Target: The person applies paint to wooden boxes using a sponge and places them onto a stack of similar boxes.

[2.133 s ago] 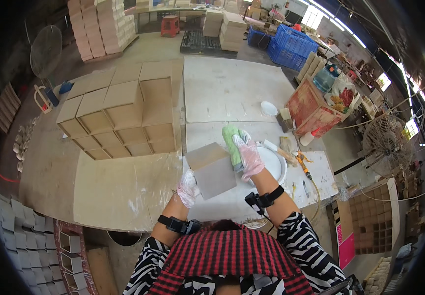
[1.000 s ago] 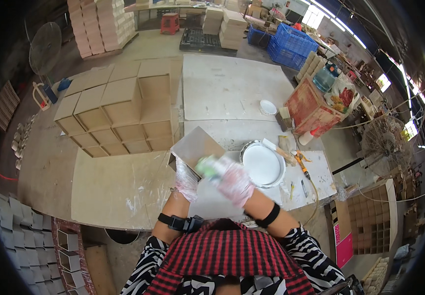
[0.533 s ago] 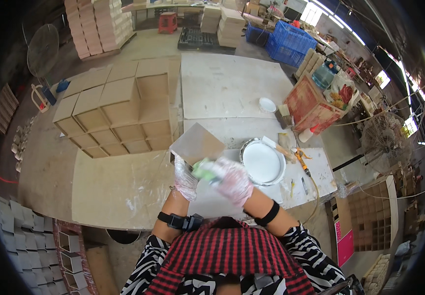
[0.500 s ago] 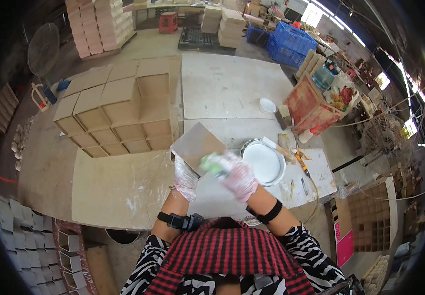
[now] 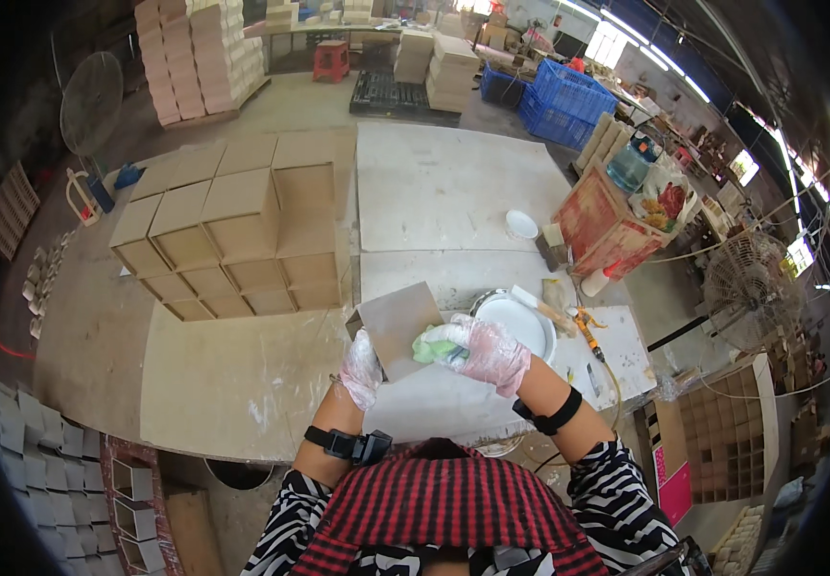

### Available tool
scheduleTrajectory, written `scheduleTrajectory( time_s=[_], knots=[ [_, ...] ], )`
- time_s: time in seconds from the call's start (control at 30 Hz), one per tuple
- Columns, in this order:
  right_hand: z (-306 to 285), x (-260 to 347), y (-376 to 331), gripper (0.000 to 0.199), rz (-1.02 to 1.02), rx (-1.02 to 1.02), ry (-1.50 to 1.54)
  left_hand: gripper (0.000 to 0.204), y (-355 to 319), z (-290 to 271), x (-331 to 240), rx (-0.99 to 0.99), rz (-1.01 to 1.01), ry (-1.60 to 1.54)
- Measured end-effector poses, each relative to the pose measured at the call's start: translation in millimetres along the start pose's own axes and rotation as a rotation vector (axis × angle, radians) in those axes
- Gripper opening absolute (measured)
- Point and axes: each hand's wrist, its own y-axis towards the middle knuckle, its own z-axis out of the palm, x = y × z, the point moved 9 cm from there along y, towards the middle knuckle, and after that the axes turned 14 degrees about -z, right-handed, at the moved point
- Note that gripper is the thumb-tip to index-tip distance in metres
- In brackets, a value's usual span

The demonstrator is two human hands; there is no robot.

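Note:
A square brown board box (image 5: 397, 326) is tilted in front of me, one broad grey-brown face turned up. My left hand (image 5: 362, 371), in a thin whitish glove, grips the box by its near left side; the fingers are partly hidden. At the box's right side, my gloved right hand (image 5: 493, 355) is closed on a crumpled light green cloth (image 5: 434, 343), which touches the face. Just behind that hand is a round tub of white liquid (image 5: 522, 322), with a white-ended wide brush (image 5: 540, 309) resting across its rim.
Stacked brown boxes (image 5: 242, 226) occupy the table's left. A small white bowl (image 5: 521, 225) and an orange spray gun with hose (image 5: 588, 331) lie to the right. Beyond them stands a worn red cabinet (image 5: 602, 216) bearing a blue water jug (image 5: 631, 163). A caged fan (image 5: 756, 272) stands farther right.
The box has turned and shifted slightly right, so a second side shows at its left. My right hand has moved a little right with the green cloth, now less blurred.

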Motion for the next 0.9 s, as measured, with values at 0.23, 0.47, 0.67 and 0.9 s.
scheduleTrajectory(
  time_s=[0.23, 0.47, 0.67, 0.9],
  knots=[
    [-25.4, -7.9, 22.9, 0.024, 0.075, -0.12, 0.078, 0.031, -2.0, 17.8, 4.5, 0.381, -0.084, -0.293],
    [-14.1, 3.2, 16.3, 0.027, -0.079, 0.037, -0.098, 0.033, -2.5, 1.4, 0.0, 0.024, -0.092, -0.288],
    [-5.8, 23.0, 5.4, 0.032, -0.259, 0.091, -0.108, 0.035, -7.9, 26.3, -27.7, 0.034, 0.148, 0.394],
    [-23.7, -17.9, 36.8, 0.021, 0.127, 0.116, -0.143, 0.033, 10.4, 3.4, 13.1, 0.162, -0.172, -0.209]
  ],
)
